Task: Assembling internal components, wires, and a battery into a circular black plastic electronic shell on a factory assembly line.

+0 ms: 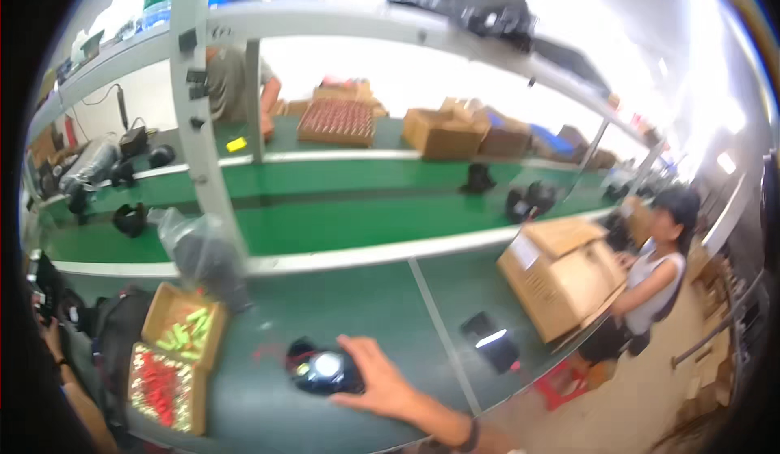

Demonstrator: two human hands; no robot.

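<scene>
My right hand [385, 382] wears a dark wristband and reaches in from the lower right. Its thumb and fingers curve round the right side of a glossy black rounded housing [329, 370] on the green bench. Bright reflections show on the housing, and its exact kind cannot be told. Blurred thin red wires [268, 350] lie just left of it. My left hand is out of view. Further left are a box of yellow-green small parts [185, 336] and a box of red and pale small parts [161, 389].
A dark flat phone-like slab [490, 340] and a cardboard carton [561, 279] lie rightward. Beyond a white rail, black parts [532, 200] sit on a green conveyor [325, 210]. A clear bag [199, 251] leans by the post. Co-workers are at right [654, 279] and left [77, 405].
</scene>
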